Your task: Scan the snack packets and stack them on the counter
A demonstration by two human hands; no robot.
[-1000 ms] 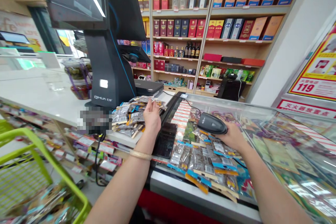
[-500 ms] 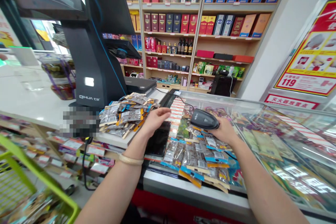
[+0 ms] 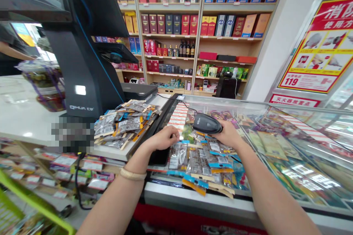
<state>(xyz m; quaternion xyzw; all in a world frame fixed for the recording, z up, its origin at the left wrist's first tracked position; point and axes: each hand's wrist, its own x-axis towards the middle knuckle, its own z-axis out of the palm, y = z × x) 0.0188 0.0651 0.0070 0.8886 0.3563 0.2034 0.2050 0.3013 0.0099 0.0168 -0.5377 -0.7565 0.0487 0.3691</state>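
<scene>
My right hand (image 3: 228, 134) is closed around a black handheld scanner (image 3: 207, 123), held above the far edge of loose snack packets (image 3: 201, 159) spread on the glass counter. The scanner's head points left. At the packets' upper left corner is my left hand (image 3: 164, 138), its fingers curled in; whatever they pinch, if anything, is too small to make out. A dark phone-like device (image 3: 159, 158) lies partly under that hand and wrist. Left of it, a second heap of similar packets (image 3: 124, 123) rests on a pale raised surface.
A black checkout terminal (image 3: 85, 58) stands at the left, beside stacked tubs (image 3: 45, 84). The glass display counter (image 3: 275, 147) extends right. A green basket (image 3: 35, 205) is at the lower left. Another person's arm (image 3: 16, 50) shows at the far left. Boxed goods fill shelves (image 3: 171, 6) behind.
My left hand has come down to the packets' upper edge and its fingers have curled. My right hand still holds the scanner. The view has turned right, and another person's arm has appeared.
</scene>
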